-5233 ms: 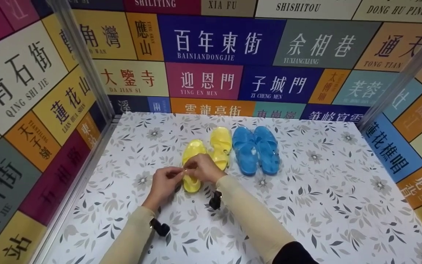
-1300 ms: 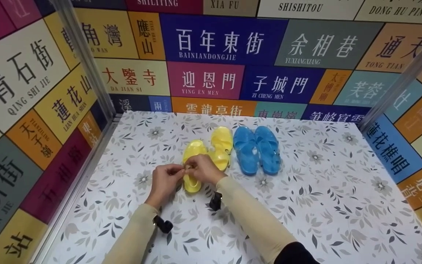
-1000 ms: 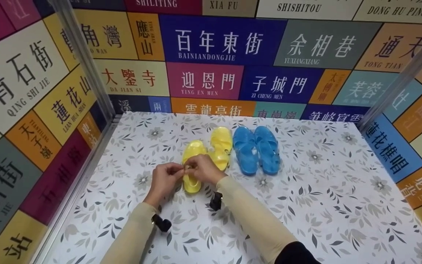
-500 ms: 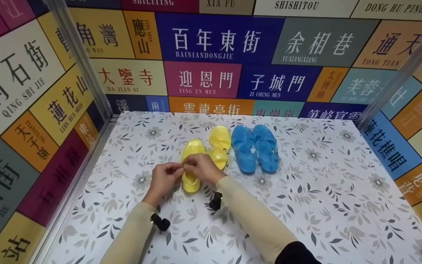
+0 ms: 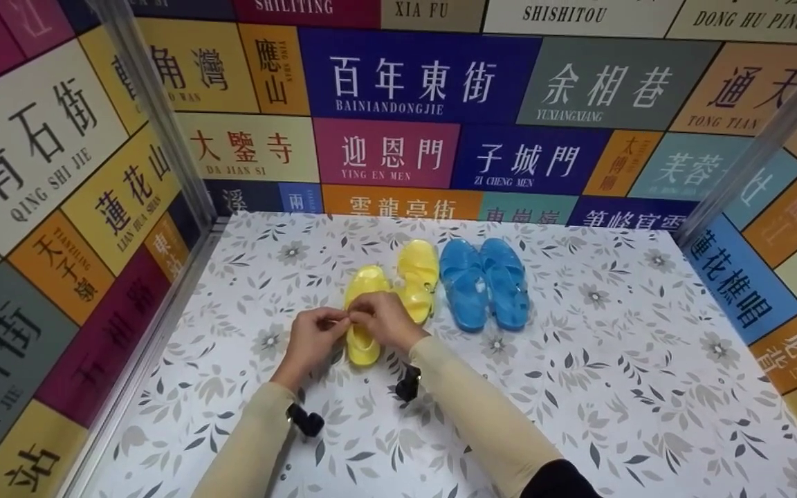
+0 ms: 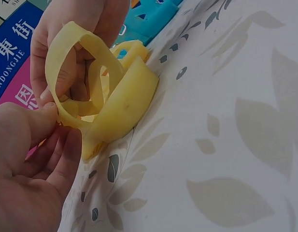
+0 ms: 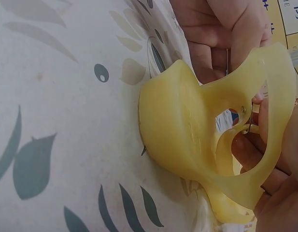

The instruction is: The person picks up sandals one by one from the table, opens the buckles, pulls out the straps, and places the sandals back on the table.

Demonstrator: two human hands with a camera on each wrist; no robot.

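Two yellow plastic sandals lie on the table, toes away from me. At the left one [image 5: 369, 277], my left hand [image 5: 310, 344] and right hand [image 5: 386, 319] meet over the ankle strap's left side. The left wrist view has my left thumb and fingers pinching the strap [image 6: 53, 65] at its side. In the right wrist view a small metal buckle [image 7: 248, 123] sits on the strap, with my right hand's fingers [image 7: 248, 152] curled in close behind it. My right hand grips the strap too; its fingertips are partly hidden. The other yellow sandal [image 5: 417, 259] stands just right of my right hand.
A pair of blue sandals [image 5: 464, 297] stands side by side to the right of the yellow ones. The table has a white floral cover [image 5: 613, 387]. Printed sign panels [image 5: 419, 76] wall it at the back and sides, with metal posts [image 5: 163, 117] at the corners.
Both hands stay at the same spot on the left yellow sandal, with only slight shifts of the fingertips. The other sandals have not moved.
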